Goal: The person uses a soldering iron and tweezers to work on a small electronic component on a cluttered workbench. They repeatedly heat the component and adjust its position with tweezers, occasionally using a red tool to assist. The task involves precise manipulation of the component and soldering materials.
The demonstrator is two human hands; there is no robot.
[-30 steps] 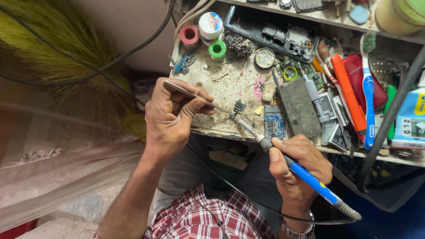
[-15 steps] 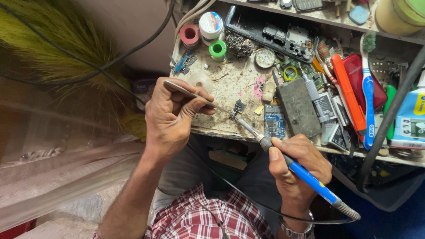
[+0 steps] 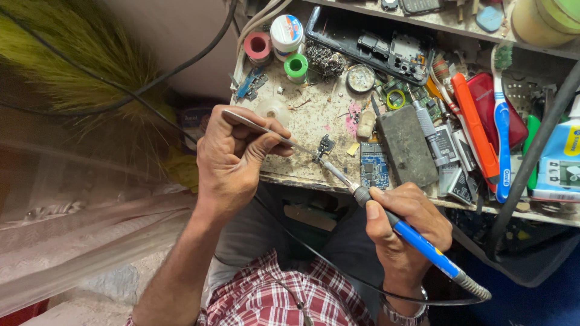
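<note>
Left hand point(image 3: 232, 160) closed around thin metal tweezers point(image 3: 266, 131), tips pinching a small dark part point(image 3: 325, 145) on the stained workbench point(image 3: 314, 115). Right hand point(image 3: 405, 226) grips a blue-handled soldering iron point(image 3: 417, 241), tip touching the part. Blue circuit board point(image 3: 374, 166) just beside.

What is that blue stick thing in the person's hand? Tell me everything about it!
It is a soldering iron. It has a blue handle, a black collar near the front and a thin metal shaft ending in a tip. The right hand grips the handle like a pen, tilted so the tip points up and left. The tip meets a small dark part on the stained workbench, which tweezers also reach. A dark cord leaves its back end.
</note>
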